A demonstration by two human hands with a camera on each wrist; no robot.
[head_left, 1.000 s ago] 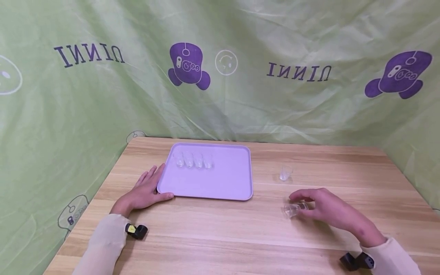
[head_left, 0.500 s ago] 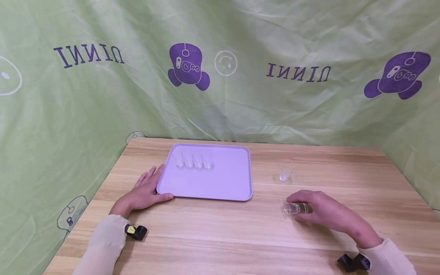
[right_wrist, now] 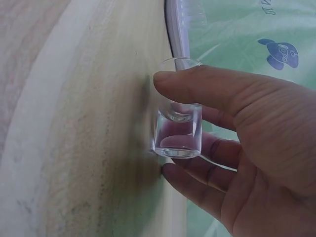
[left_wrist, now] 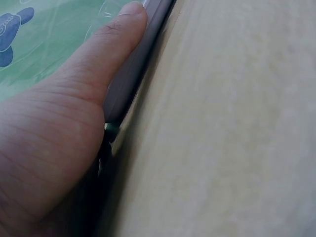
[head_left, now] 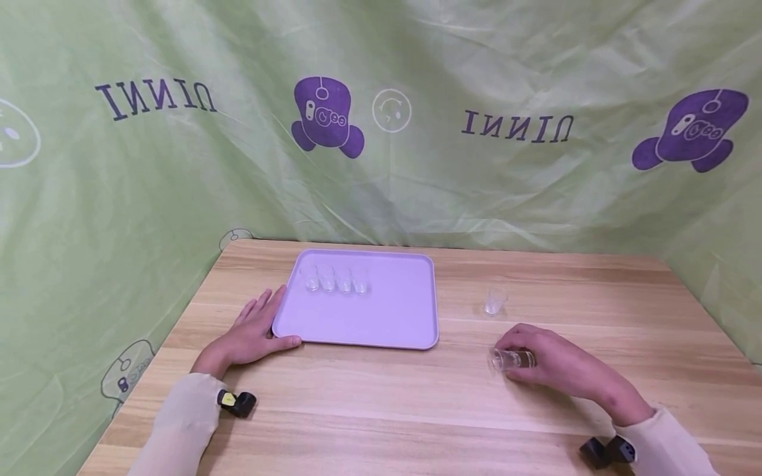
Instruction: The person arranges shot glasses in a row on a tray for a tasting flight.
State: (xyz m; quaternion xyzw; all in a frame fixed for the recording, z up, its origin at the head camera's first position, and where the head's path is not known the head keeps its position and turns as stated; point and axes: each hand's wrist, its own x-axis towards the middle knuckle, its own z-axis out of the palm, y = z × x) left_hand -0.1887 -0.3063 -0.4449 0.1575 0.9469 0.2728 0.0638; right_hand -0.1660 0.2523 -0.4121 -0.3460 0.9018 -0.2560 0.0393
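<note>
In the head view my right hand grips a small clear shot glass low over the table, right of centre. The glass lies sideways, its mouth pointing left. The right wrist view shows my thumb on one side of the glass and fingers on the other; its base is thick. My left hand rests at the near left corner of a lilac tray. Its fingers stretch along the left side and the thumb lies against the front edge.
Several more shot glasses stand in a row at the tray's back left. Another shot glass stands on the wooden table, beyond my right hand. A green printed curtain hangs behind and at both sides.
My right hand has shifted slightly left and its fingers have drawn in around the shot glass, which has turned from slanted to nearly level. My left hand and the tray stay put.
</note>
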